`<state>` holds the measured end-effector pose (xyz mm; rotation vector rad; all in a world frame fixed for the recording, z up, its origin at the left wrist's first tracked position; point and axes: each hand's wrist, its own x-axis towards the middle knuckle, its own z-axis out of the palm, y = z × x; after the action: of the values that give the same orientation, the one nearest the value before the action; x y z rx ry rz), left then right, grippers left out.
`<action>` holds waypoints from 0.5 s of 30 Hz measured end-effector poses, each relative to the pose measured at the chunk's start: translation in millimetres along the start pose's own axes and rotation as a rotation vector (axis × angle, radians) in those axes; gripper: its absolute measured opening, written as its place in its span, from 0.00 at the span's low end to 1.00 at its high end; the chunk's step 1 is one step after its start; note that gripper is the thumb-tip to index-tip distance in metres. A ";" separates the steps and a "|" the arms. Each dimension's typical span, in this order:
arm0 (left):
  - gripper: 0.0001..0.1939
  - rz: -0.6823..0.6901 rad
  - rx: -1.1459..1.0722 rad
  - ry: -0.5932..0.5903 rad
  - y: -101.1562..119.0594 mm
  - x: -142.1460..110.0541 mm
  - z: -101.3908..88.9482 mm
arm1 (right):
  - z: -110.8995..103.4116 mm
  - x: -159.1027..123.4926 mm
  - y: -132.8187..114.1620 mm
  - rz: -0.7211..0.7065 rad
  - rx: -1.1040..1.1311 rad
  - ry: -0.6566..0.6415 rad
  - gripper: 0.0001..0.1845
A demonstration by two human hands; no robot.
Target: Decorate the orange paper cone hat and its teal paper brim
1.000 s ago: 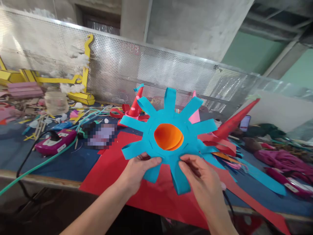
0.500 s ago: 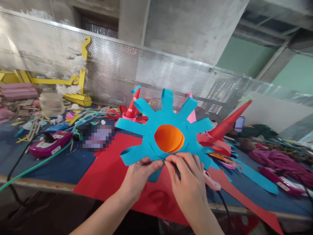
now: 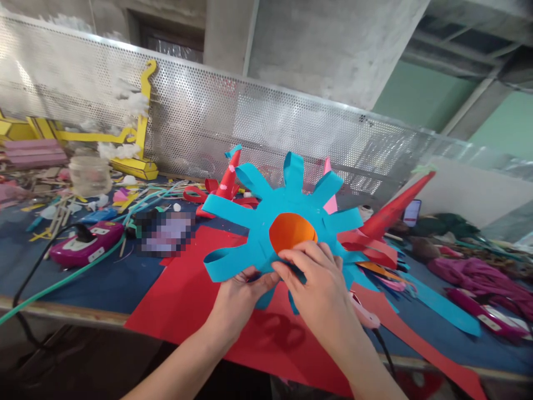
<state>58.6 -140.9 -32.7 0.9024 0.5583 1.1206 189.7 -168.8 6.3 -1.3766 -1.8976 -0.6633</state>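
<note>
Paper ring (image 3: 259,230), blue and looped, is held up in the head view, its lower edge pinched by the thumb and fingers of the left hand (image 3: 239,291). The rim beside the opening is grasped by the bent fingertips of the right hand (image 3: 316,278). Loops have been formed above and left of the fingers, and orange paper (image 3: 289,229) has been set within; whether joins remain unfinished behind the right hand cannot be told. Below the fingers, a red sheet (image 3: 179,300) is spread over the blue table (image 3: 104,297). Beyond them, red cones (image 3: 397,205) are backed by a perforated panel (image 3: 187,111) and concrete wall (image 3: 325,50).
</note>
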 end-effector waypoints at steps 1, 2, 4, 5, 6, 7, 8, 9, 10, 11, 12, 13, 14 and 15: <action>0.15 0.004 0.009 -0.007 0.0 0.5 -0.4 | -0.8 2.9 0.8 -0.002 0.016 -0.025 0.11; 0.14 0.006 0.018 -0.014 0.1 0.9 -0.7 | -2.1 5.8 1.5 -0.007 0.026 -0.046 0.10; 0.12 0.012 0.029 -0.020 0.4 1.5 -0.9 | -5.8 10.8 2.6 -0.020 0.032 -0.089 0.08; 0.12 0.015 0.033 -0.022 0.5 1.8 -0.9 | -7.9 12.8 3.1 -0.025 0.035 -0.112 0.08; 0.11 0.019 0.035 -0.023 0.6 1.9 -0.9 | -9.7 14.1 3.6 -0.025 0.037 -0.131 0.09; 0.11 0.021 0.037 -0.022 0.7 2.0 -0.9 | -11.2 14.7 4.0 -0.023 0.040 -0.143 0.10; 0.11 0.021 0.037 -0.022 0.7 2.0 -0.9 | -12.1 14.7 4.4 -0.022 0.044 -0.150 0.11; 0.11 0.015 0.033 -0.020 0.7 1.9 -0.8 | -12.3 14.2 4.6 -0.025 0.050 -0.149 0.11; 0.11 0.007 0.024 -0.019 0.6 1.8 -0.7 | -11.9 13.2 4.7 -0.025 0.055 -0.140 0.11; 0.11 -0.001 0.011 -0.017 0.6 1.7 -0.5 | -11.0 11.9 4.5 -0.022 0.054 -0.121 0.11; 0.11 -0.005 -0.005 -0.020 0.6 1.6 -0.3 | -9.6 10.7 4.2 -0.013 0.046 -0.098 0.09; 0.11 -0.003 -0.019 -0.025 0.5 1.5 -0.1 | -7.9 9.7 3.8 0.000 0.032 -0.075 0.08; 0.12 0.003 -0.028 -0.031 0.4 1.4 0.0 | -6.3 9.1 3.5 0.012 0.016 -0.055 0.07; 0.12 0.009 -0.031 -0.034 0.2 1.4 0.1 | -4.9 9.0 3.3 0.017 0.003 -0.045 0.07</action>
<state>59.1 -139.7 -32.4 0.8968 0.5080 1.1170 192.2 -166.0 16.4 -1.4145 -1.9190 -0.6261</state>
